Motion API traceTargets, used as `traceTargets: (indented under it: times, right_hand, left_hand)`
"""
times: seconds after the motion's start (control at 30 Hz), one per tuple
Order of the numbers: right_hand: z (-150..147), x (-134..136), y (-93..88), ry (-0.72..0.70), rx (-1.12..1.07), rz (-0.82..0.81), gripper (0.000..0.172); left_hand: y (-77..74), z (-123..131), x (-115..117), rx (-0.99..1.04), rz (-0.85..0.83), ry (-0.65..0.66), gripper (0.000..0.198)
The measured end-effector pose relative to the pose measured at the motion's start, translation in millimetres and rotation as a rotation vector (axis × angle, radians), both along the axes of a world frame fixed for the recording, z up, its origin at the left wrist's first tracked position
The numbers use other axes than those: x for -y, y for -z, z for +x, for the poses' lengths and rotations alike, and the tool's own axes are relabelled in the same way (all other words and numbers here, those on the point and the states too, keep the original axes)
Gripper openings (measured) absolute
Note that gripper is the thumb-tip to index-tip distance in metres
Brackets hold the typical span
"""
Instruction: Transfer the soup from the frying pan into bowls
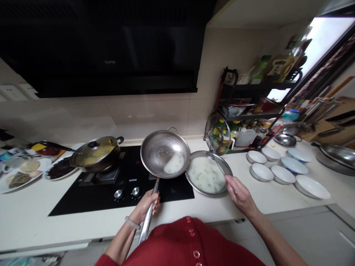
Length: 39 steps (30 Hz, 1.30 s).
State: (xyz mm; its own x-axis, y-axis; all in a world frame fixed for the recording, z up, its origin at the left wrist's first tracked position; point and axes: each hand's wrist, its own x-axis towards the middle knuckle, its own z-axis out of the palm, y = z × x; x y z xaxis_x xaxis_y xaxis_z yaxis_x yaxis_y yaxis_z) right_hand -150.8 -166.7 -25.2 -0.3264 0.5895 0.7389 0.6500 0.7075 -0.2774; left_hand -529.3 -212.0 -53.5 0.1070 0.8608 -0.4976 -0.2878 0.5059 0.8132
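Note:
My left hand (149, 203) is closed around the long handle of a steel wok (155, 146), which tilts to the right above the black gas stove (127, 192). A small pool of milky soup with green flecks (175, 163) lies in the wok's lower right side. Against that side, on the counter, is a wide metal pan (227, 168) filled with the same whitish soup (206, 175). My right hand (238, 193) grips the handle of a spoon or ladle (219, 164) over this pan. Its head sits near the pan's far rim, and I cannot tell its exact shape.
A lidded pan (94, 155) sits on the left burner, beside a plate of dark food (62, 168). Several bowls (283, 174) stand on the right counter. Behind the soup pan, a glass lid (218, 133) leans against a black spice rack (252, 117). The range hood (111, 48) hangs overhead.

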Motion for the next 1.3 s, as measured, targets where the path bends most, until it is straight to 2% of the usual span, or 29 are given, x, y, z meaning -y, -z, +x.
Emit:
traceTargets:
  times: [0.07, 0.13, 0.2, 0.27, 0.33, 0.4, 0.47, 0.57, 0.67, 0.83, 0.93, 1.03, 1.17, 1.3]
  right_hand:
    - [1.4, 1.6, -0.6, -0.011, -0.022, -0.008, 0.036]
    - [0.9, 0.8, 3.0, 0.041, -0.150, -0.102, 0.030]
    - [-1.0, -3.2, 8.9, 0.192, -0.392, -0.265, 0.026]
    - [-4.1, -10.1, 13.6, 0.368, -0.716, -0.438, 0.029]
    - [-9.0, -18.2, 13.5, 0.459, -1.045, -0.549, 0.035]
    - [-17.3, -24.9, 7.6, 0.425, -1.278, -0.593, 0.037]
    - [-30.0, -29.1, -2.6, 0.340, -1.371, -0.618, 0.036]
    - [-55.9, -32.0, -16.8, 0.215, -1.279, -0.648, 0.036]
    - [-83.0, -36.5, -18.7, 0.129, -1.000, -0.639, 0.035]
    - [-112.1, -51.7, 1.7, -0.039, -0.505, -0.434, 0.028]
    - [-120.4, -58.8, 14.1, -0.117, -0.322, -0.339, 0.026]
    - [-125.1, -63.6, 20.6, -0.026, -0.411, -0.472, 0.028]
    - [-124.8, -70.4, 17.4, 0.212, -0.812, -0.728, 0.031]
    - [-117.6, -72.7, 7.2, 0.231, -1.080, -0.767, 0.022]
  left_hand:
    - [-0.6, 0.2, -0.1, -0.006, -0.004, 0.000, 0.027]
    - [-1.6, 0.7, -0.2, -0.004, -0.003, -0.003, 0.026]
    - [-2.0, 1.2, -0.4, -0.001, -0.004, -0.004, 0.025]
    - [-1.4, 1.3, -1.0, -0.003, -0.008, -0.010, 0.024]
    - [0.0, 1.1, -1.7, -0.009, -0.017, -0.012, 0.025]
    - [1.4, 0.7, -2.1, -0.009, -0.023, -0.011, 0.026]
    - [2.3, 0.3, -2.3, -0.007, -0.023, -0.010, 0.028]
    - [2.6, -0.1, -2.0, -0.006, -0.021, -0.012, 0.029]
    - [2.8, -0.3, -1.7, -0.016, -0.027, -0.017, 0.030]
    - [2.9, 0.4, -1.7, -0.031, -0.031, -0.024, 0.029]
    - [2.1, 0.9, -1.5, -0.029, -0.026, -0.024, 0.030]
    - [0.9, 1.1, -1.0, -0.034, -0.032, -0.025, 0.031]
    - [0.0, 1.1, -1.1, -0.022, -0.041, -0.028, 0.032]
    - [1.4, 0.7, -1.6, -0.019, -0.037, -0.026, 0.031]
